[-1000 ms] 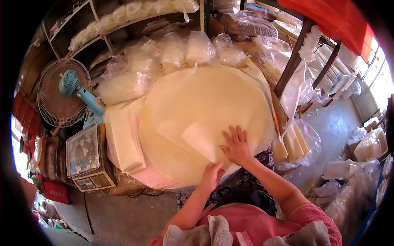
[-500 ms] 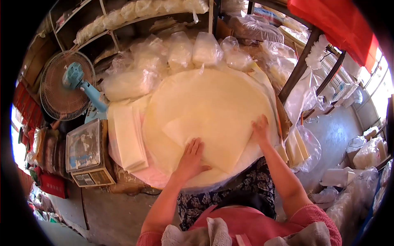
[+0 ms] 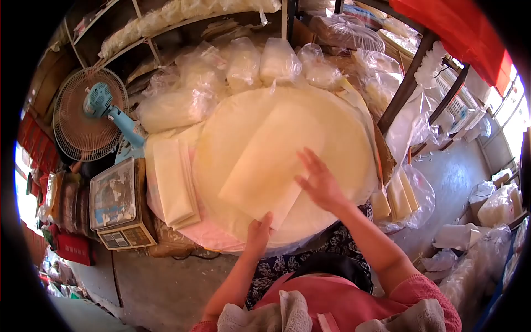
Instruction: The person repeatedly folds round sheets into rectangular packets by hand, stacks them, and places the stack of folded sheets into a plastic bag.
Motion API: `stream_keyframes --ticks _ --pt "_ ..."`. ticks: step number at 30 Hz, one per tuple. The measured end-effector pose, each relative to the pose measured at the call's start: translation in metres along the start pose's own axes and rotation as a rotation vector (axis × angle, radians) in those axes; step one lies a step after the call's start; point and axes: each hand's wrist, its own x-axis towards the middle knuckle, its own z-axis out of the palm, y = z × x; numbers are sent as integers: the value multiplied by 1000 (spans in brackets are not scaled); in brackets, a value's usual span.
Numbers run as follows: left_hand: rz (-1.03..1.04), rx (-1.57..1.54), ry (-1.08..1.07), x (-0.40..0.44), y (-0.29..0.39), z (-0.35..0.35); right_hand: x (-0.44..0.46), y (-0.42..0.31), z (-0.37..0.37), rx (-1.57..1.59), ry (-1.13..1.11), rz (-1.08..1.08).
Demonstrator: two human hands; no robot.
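Observation:
A large round stack of thin, pale yellow sheets (image 3: 343,130) lies in front of me. On top of it, a sheet folded into a long band (image 3: 271,160) runs slantwise from upper right to lower left. My left hand (image 3: 259,235) pinches the near corner of this folded sheet at the stack's front edge. Fingers spread, my right hand (image 3: 321,185) is over the band's right edge with nothing gripped; whether it touches the sheet I cannot tell. Left of the round stack lies a pile of folded sheets (image 3: 172,185).
A blue fan (image 3: 100,105) and a boxy scale (image 3: 119,202) stand at the left. Filled plastic bags (image 3: 279,61) line the far side. Dark slanted posts (image 3: 406,83) rise at the right, near bagged folded sheets (image 3: 401,199). Packed shelves (image 3: 149,33) are behind.
The top sheet is now folded over into a band. My left hand has closed on its near corner, and my right hand has moved left from the stack's right side.

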Motion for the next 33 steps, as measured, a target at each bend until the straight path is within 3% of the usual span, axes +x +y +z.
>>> stream_keyframes --ticks 1,2,5,8,11,14,15,18,21,22,24,25,26,29,33 --pt "4 -148 6 -4 3 5 -4 13 19 -402 -5 -77" --pt "8 -297 14 -8 6 8 -11 14 28 -506 -173 43" --pt "-3 -461 15 -14 20 16 -20 34 59 -639 -86 -10" --pt "-45 -538 0 -12 20 17 -16 34 46 -379 -45 57" --pt "-98 -848 -90 -12 9 35 -32 21 37 327 326 246" --pt "-129 -1034 -105 -25 -5 85 -54 30 70 839 332 504" --pt "-130 -1078 -122 -31 -4 94 -53 28 65 827 319 449" --pt "-228 -864 -421 -40 15 75 -37 -2 19 657 320 247" --pt "225 -5 -266 -61 25 63 -23 -49 -30 228 432 -16" --pt "432 336 -99 -78 49 64 -20 -58 -37 36 372 -146" --pt "903 699 250 -76 52 65 -18 -68 -45 -353 258 -394" --pt "1133 875 425 -76 52 66 -25 -64 -30 -503 198 -392" --pt "1195 949 503 -66 39 66 -35 -54 -13 -446 103 -399" --pt "1027 1474 440 -37 31 49 -73 -22 32 -387 -225 -426" --pt "1041 1549 141 -8 16 18 -91 -4 17 -476 -254 -266"
